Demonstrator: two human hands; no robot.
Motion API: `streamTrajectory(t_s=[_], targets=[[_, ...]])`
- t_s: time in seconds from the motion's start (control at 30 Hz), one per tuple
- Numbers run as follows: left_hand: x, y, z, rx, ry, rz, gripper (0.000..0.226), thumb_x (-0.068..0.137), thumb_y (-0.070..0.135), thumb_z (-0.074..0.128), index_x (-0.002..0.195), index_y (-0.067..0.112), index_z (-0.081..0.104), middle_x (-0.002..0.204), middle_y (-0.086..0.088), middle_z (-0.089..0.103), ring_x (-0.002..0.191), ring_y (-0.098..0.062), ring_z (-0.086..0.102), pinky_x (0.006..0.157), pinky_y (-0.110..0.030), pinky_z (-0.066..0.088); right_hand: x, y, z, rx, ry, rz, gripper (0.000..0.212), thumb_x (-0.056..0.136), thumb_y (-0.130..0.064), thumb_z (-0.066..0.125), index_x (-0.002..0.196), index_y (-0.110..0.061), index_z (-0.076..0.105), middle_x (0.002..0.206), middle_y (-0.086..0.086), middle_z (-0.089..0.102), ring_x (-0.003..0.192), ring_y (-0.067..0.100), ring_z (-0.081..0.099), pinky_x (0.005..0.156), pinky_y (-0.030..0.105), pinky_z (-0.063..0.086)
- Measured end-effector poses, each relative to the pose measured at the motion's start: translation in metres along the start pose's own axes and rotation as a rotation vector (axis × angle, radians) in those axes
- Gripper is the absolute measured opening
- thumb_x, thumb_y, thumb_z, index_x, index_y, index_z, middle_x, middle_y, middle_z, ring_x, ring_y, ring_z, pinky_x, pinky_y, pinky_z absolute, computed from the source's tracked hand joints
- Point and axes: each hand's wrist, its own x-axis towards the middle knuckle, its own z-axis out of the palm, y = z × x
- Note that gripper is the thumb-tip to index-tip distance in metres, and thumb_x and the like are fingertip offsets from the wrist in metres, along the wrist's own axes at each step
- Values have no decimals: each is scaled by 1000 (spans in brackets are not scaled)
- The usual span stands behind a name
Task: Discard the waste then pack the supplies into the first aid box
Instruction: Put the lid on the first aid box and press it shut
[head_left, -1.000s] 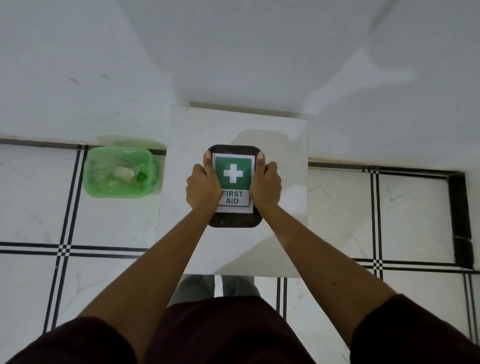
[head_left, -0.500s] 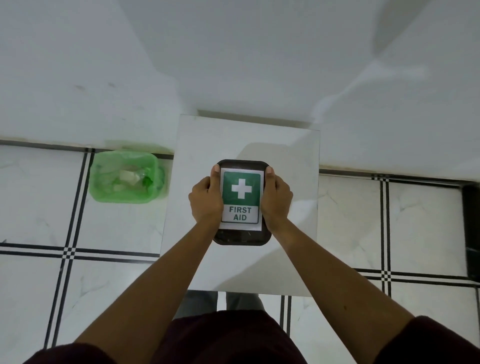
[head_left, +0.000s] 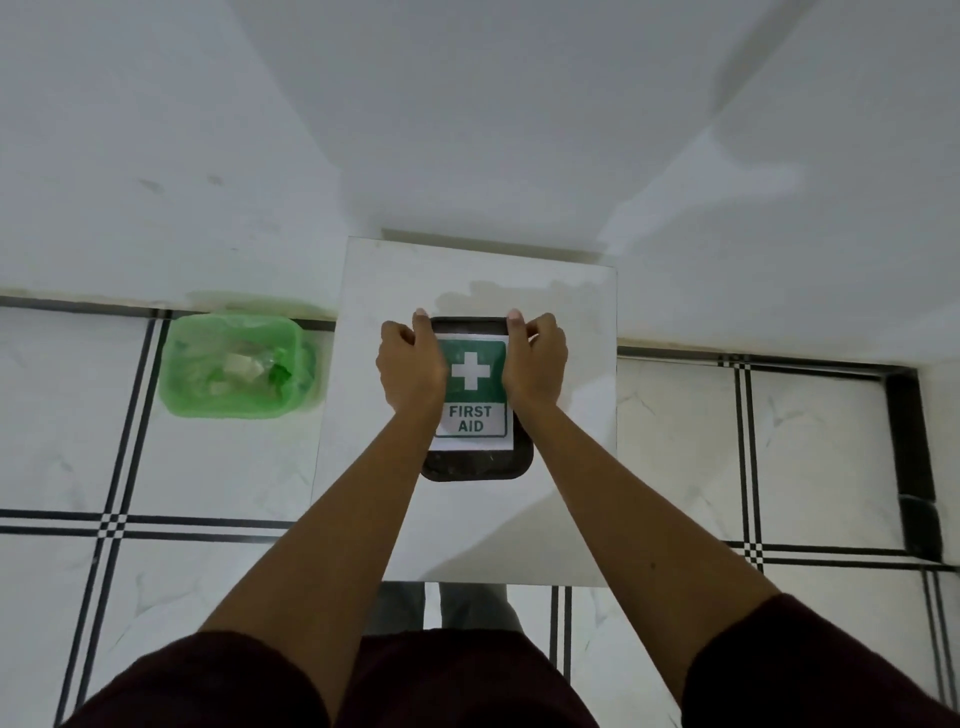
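A dark first aid box (head_left: 475, 460) with a green and white "FIRST AID" label lies closed on a small white table (head_left: 566, 478). My left hand (head_left: 410, 366) presses on the lid's far left corner, thumb along the label's edge. My right hand (head_left: 535, 364) presses on the far right corner in the same way. Both hands rest on top of the lid with fingers curled over its sides. A green bin (head_left: 236, 366) lined with a green bag stands on the floor to the left, with crumpled wrappers inside.
The table stands against a white wall (head_left: 467, 130). White floor tiles with black lines (head_left: 114, 522) surround it. A dark strip (head_left: 914, 467) runs along the floor at the far right. My legs show below the table's near edge.
Both hands have slid from the lid's middle sides up to its far corners. The view has shifted slightly; the box stays in place on the table.
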Motion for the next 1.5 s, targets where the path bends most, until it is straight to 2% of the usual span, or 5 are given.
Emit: streamTrajectory(t_s=[0.7, 0.9, 1.0, 1.13, 1.5], targets=[[5, 1, 2, 54, 62, 29, 49, 87, 57, 51, 77, 10, 44, 59, 3, 47, 54, -9, 46, 46, -22, 28, 16, 5, 8, 166, -140, 15, 34, 98, -44, 40, 72, -23, 34, 77, 10, 50, 70, 20, 50, 71, 44, 52], [-5, -5, 6, 270, 72, 482, 31, 97, 31, 40, 118, 9, 47, 126, -14, 48, 114, -30, 44, 83, -46, 48, 6, -10, 0, 38, 53, -283, 23, 96, -21, 48, 78, -12, 40, 79, 6, 47, 75, 21, 46, 64, 33, 41], [-12, -23, -4, 676, -218, 858, 54, 96, 33, 22, 146, 13, 24, 159, -9, 13, 146, -29, 10, 111, -55, 24, -10, -10, -11, -27, -12, -468, 29, 94, -20, 36, 92, -1, 57, 97, 17, 59, 90, 26, 57, 79, 35, 52], [-20, -52, -25, 999, -265, 933, 64, 96, 43, -1, 150, 10, 4, 160, -9, 1, 147, -24, -2, 115, -61, 7, -39, 19, -18, -350, -174, -654, 57, 99, -35, 23, 141, 2, 34, 150, 21, 35, 142, 33, 28, 112, 42, 28], [-28, -64, -21, 932, -253, 908, 64, 98, 40, 4, 149, 2, 9, 158, -17, 10, 147, -28, 6, 119, -48, 15, -60, 42, -13, -580, -217, -613, 60, 100, -33, 26, 150, -3, 10, 160, 14, 8, 148, 24, 1, 121, 41, 9]])
